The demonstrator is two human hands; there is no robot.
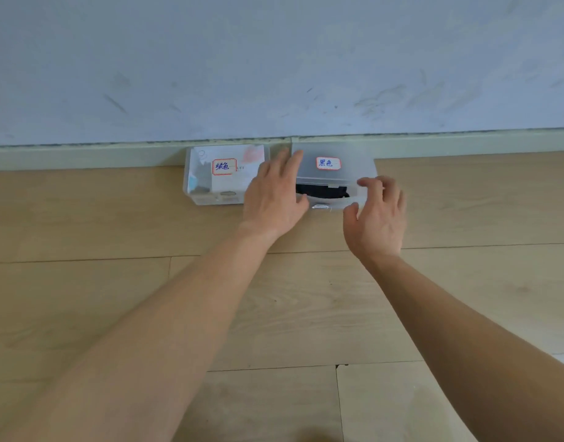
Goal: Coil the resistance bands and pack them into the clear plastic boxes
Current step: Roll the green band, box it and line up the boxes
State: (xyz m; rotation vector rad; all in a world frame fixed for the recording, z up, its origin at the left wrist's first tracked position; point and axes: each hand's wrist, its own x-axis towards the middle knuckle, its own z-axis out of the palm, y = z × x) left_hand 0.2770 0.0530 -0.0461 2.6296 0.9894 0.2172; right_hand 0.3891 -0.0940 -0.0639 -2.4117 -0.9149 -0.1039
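Two clear plastic boxes stand side by side on the wooden floor against the skirting board. The left box [224, 186] carries a red-framed label and holds white and grey items. The right box [336, 173] has its lid down, also labelled, and a black resistance band [322, 191] shows through its front. My left hand [274, 199] lies flat between the boxes, fingers spread against the right box's left side. My right hand [378, 215] hovers at that box's right front corner, fingers apart and curled, holding nothing.
A pale blue-grey wall [274, 65] with scuff marks rises behind the boxes above a light skirting board [82, 154]. Wooden floor planks [274, 314] stretch toward me.
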